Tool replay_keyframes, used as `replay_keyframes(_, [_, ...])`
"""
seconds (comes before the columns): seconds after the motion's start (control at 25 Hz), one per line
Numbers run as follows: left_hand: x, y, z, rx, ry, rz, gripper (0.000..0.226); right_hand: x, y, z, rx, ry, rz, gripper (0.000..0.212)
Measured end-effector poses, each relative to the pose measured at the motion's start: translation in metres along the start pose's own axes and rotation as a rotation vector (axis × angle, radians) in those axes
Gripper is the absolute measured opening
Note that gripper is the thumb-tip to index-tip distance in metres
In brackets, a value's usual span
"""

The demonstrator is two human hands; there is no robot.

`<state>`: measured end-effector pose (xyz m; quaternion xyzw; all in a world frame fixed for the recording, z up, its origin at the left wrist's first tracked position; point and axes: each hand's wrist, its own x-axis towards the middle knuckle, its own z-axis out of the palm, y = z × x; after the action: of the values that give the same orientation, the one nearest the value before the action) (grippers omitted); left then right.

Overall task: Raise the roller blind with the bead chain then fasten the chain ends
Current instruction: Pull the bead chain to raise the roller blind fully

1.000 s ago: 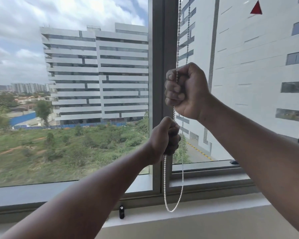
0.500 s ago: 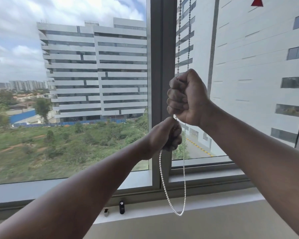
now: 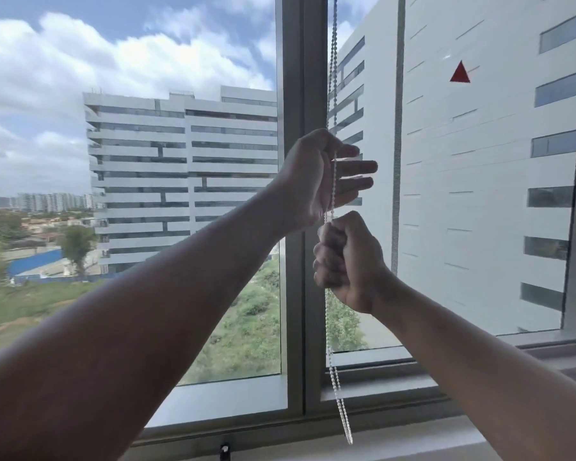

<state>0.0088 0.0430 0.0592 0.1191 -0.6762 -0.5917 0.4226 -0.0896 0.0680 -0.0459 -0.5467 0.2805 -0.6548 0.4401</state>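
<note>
Both bare forearms reach forward and upward from the near edge, converging toward the middle. The left hand (image 3: 316, 176) sits higher, its back turned left, with the fingers (image 3: 359, 168) extended and pointing right, slightly spread; the thumb side is uppermost. Whether the palm actually presses anything cannot be told. The right hand (image 3: 346, 261) is directly below it, nearly touching the heel of the left hand, closed into a tight fist with the knuckles facing left and the wrist bent as the forearm comes up from the lower right.
</note>
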Motion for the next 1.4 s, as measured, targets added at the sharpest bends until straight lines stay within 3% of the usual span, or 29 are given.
replay_keyframes(0.16, [0.0,-0.003,0.014,-0.134,-0.023,0.03,0.03,-0.006,-0.006,0.0,-0.101,0.013,-0.05,0.049])
replay_keyframes(0.32, [0.003,-0.016,0.013,-0.164,0.008,0.105,0.024,-0.013,-0.007,-0.007,-0.24,-0.001,-0.097,0.051])
replay_keyframes(0.56, [-0.009,-0.085,-0.007,-0.145,0.015,0.057,0.024,-0.03,0.041,-0.029,-0.366,0.013,0.115,0.04])
replay_keyframes(0.76, [-0.025,-0.136,-0.03,-0.107,0.076,-0.039,0.026,-0.036,0.048,-0.05,-0.712,-0.201,0.395,0.029])
replay_keyframes(0.88, [-0.028,-0.139,-0.035,-0.108,0.062,-0.034,0.027,-0.016,0.019,-0.057,-0.846,-0.181,0.351,0.025])
replay_keyframes(0.96, [-0.029,-0.137,-0.033,-0.097,0.066,-0.061,0.028,0.006,-0.01,-0.054,-0.729,-0.014,0.206,0.034])
replay_keyframes(1.04, [-0.028,-0.137,-0.03,-0.111,0.051,-0.079,0.025,0.027,-0.04,-0.042,-0.451,0.072,0.109,0.041])
replay_keyframes(1.16, [-0.027,-0.137,-0.021,-0.129,-0.006,-0.095,0.023,0.043,-0.066,-0.014,-0.113,-0.055,0.072,0.039])
replay_keyframes(1.4, [-0.029,-0.133,-0.028,-0.117,-0.035,-0.107,0.027,0.048,-0.061,0.013,-0.023,-0.064,0.052,0.037])
